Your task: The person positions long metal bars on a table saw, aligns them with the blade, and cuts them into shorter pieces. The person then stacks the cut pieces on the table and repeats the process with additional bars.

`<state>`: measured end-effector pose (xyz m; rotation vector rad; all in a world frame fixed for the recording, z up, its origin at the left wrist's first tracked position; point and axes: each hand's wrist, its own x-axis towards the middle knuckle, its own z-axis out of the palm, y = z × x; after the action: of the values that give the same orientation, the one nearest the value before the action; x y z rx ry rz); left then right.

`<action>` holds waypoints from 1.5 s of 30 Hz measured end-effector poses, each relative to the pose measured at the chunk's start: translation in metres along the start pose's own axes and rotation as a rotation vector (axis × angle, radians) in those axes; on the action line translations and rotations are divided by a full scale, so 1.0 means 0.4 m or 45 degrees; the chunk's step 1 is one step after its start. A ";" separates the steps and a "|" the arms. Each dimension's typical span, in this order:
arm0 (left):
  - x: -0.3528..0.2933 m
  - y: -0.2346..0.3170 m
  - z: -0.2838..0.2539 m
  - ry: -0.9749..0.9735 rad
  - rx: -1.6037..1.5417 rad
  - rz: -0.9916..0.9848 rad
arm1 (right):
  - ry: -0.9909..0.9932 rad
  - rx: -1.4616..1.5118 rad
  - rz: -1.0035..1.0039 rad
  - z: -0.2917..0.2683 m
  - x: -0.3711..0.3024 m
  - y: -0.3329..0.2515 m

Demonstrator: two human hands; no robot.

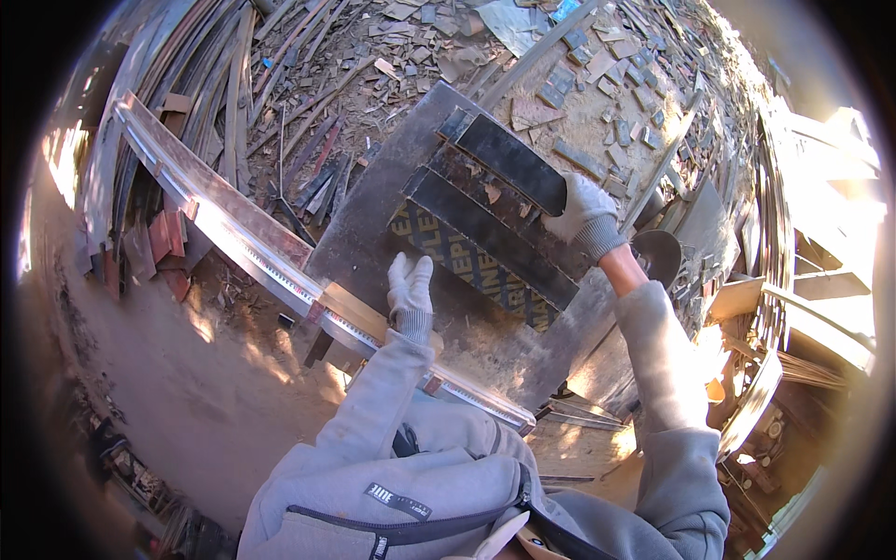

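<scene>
A gloved right hand of mine point(586, 217) is closed on the near right end of a narrow dark board point(511, 161). That board lies over the far side of a worn metal table point(364, 224). A film-faced plywood piece point(476, 266), dark with yellow print, rests on the table between my hands. A long black strip point(495, 233) runs along its far edge. My left hand point(411, 287), also gloved, is held over the near left part of the table beside the plywood, fingers stretched out and holding nothing.
A long rail with a marked scale point(245, 259) crosses the table's near edge, with a light wooden strip point(355, 315) against it. A dark round disc point(658, 257) stands beside my right forearm. Offcuts point(411, 51) litter the ground beyond; long slats point(238, 84) are heaped at the left.
</scene>
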<state>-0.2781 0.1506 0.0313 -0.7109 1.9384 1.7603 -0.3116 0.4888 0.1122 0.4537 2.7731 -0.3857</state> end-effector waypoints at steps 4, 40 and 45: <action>-0.015 -0.002 0.000 -0.029 0.102 -0.082 | 0.081 0.039 -0.076 0.041 -0.079 -0.078; -0.025 0.057 0.255 0.107 0.674 -0.635 | 0.259 0.215 -0.063 0.091 0.031 0.000; -0.011 0.057 0.186 0.026 0.488 -0.474 | 0.138 -0.042 -0.477 0.164 -0.197 -0.141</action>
<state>-0.2909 0.2264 0.0440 -0.8790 1.9267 1.1264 -0.2435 0.3962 0.0904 -0.0601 2.9636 -0.4071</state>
